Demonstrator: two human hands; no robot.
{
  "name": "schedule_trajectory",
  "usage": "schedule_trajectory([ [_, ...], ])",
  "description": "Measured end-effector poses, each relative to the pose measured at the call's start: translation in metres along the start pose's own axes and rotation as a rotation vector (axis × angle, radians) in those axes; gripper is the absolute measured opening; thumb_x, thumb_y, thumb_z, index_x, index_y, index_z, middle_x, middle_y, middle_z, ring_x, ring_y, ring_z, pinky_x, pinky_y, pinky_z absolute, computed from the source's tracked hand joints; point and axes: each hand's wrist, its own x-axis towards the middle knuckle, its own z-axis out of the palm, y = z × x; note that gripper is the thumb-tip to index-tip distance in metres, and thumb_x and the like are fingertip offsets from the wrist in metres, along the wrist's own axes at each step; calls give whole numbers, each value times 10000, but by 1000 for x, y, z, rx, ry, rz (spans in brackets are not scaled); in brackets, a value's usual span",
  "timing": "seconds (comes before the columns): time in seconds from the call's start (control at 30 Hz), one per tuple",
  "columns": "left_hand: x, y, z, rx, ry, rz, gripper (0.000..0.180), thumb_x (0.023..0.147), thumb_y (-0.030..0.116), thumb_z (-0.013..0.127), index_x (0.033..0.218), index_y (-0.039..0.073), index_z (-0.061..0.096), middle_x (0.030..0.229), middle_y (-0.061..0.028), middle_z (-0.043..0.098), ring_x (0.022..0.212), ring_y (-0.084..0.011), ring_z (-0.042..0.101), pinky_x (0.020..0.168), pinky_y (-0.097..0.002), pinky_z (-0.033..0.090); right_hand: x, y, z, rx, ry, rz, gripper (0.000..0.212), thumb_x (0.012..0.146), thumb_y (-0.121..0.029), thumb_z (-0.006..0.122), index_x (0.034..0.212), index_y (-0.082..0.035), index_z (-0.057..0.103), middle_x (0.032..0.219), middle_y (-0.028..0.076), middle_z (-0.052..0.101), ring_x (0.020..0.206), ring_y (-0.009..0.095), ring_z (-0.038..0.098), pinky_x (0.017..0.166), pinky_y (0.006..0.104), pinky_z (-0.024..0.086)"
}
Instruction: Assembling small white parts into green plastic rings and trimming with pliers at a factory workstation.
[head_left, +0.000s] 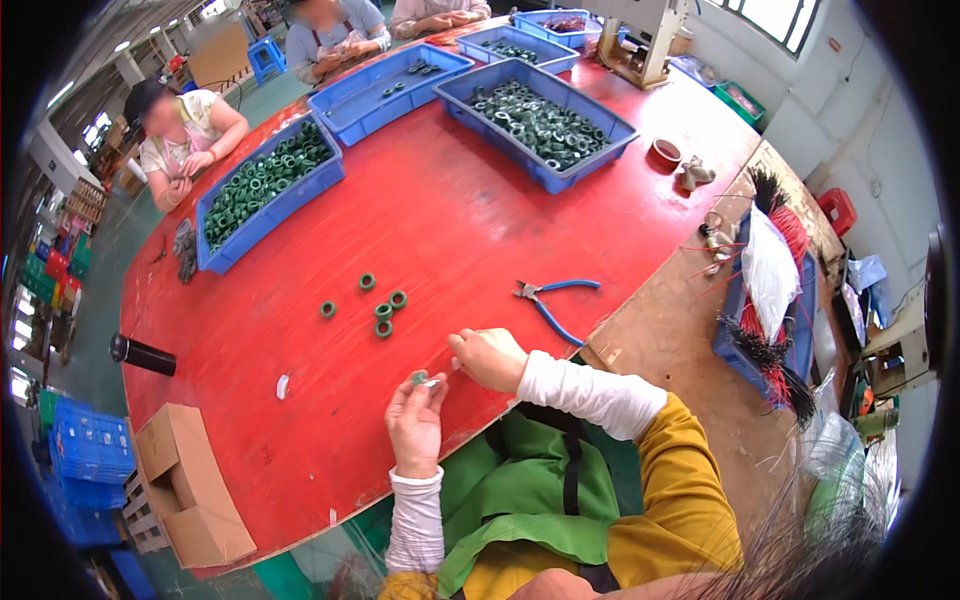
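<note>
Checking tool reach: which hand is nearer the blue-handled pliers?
Right. The right hand is left of the blue-handled pliers, nearer the body; the left hand is farther left.

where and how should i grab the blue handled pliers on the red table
Probably best by both blue handles, with the right hand coming from the near right: the pliers lie flat, handles splayed that way, metal jaws pointing left.

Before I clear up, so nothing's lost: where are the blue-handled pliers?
Head view: the pliers lie on the red table, right of the loose green rings, just beyond the right hand.
</note>
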Motion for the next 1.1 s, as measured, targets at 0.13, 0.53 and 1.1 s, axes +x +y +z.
schedule_trajectory([
  [0.13,8,12,-1,27,23,17,158,885,28,557,1033,-13,596,1001,-104,650,984,-254,631,907,-380,508,-27,47,-31,234,252,141,543,705,-216,715,1186,-46,530,977,135,603,905,305,588,759,386,494],
  [0.53,8,9,-9,-42,-2,8,154,928,82,519,1015,-4,612,1110,-112,631,1030,-326,618,919,-457,503,-79,113,-39,15,150,319,716,685,-242,725,1319,-65,443,1156,184,502,1046,360,467,889,424,419],
  [1.1,7,5,5,111,115,152,175,938,87,505,1069,-15,559,1102,-96,610,1003,-277,630,888,-391,515,-82,-48,-1,2016,-387,584,421,961,-335,481,1268,-47,465,1098,24,535,1063,151,522,901,364,435],
])
